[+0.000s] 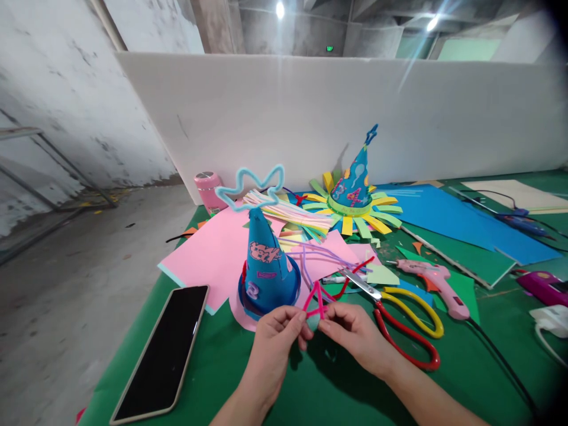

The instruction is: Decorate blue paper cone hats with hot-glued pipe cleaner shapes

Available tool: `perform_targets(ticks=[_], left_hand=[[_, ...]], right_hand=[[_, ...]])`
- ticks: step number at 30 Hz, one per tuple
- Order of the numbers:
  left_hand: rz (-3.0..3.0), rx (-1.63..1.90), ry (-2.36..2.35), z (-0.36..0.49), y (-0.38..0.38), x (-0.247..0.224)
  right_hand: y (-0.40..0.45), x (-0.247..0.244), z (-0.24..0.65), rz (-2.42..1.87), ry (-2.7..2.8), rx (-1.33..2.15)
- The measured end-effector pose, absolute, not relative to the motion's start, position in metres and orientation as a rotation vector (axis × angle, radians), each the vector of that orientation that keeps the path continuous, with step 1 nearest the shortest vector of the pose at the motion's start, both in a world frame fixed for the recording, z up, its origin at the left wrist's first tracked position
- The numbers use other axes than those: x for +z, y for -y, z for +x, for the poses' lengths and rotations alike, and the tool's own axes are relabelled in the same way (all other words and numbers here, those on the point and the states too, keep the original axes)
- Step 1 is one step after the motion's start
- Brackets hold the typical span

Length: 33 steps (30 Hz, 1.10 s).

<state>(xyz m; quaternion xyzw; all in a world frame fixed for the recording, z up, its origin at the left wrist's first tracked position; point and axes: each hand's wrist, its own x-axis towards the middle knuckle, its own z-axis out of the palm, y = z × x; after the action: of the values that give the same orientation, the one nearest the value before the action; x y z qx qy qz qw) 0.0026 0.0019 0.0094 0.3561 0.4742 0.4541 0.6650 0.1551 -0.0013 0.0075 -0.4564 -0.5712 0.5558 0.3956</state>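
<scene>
Between my two hands is a bent pink pipe cleaner (316, 296) with a pointed top and a crossing bar. My left hand (280, 334) pinches its left end, and my right hand (350, 334) pinches the right end. A small pale green piece (313, 322) shows just under it, between the fingertips. Just behind my left hand stands a blue cone hat (266, 266) with pink cutouts, topped by a light blue pipe-cleaner star (252, 204). Scissors (390, 313) with red and yellow handles lie beside my right hand.
A black phone (162, 355) lies at the left edge of the green table (222, 390). Farther back are a pink bottle (209, 192), pink paper (204, 248) and a second decorated hat (352, 183). A pink glue gun (437, 284) with a black cord rests at right, near blue sheets (465, 222).
</scene>
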Motion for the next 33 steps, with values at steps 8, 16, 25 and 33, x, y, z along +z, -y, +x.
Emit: perform_targets(ticks=[8,16,25,33], left_hand=[[0.761,1.009,-1.037,0.003,-0.001,0.009],[0.760,1.017,-1.042,0.003,-0.003,0.007],[0.912,0.996,-1.099,0.005,0.001,0.014],[1.076,0.918,-1.113,0.006,0.001,0.010]], right_hand=[[0.002,0.004,0.158,-1.159,1.500,1.473],[0.001,0.007,0.165,-1.074,1.444,1.586],[-0.007,0.006,0.174,-1.193,1.144,1.466],[-0.006,0.007,0.171,-1.094,1.234,1.435]])
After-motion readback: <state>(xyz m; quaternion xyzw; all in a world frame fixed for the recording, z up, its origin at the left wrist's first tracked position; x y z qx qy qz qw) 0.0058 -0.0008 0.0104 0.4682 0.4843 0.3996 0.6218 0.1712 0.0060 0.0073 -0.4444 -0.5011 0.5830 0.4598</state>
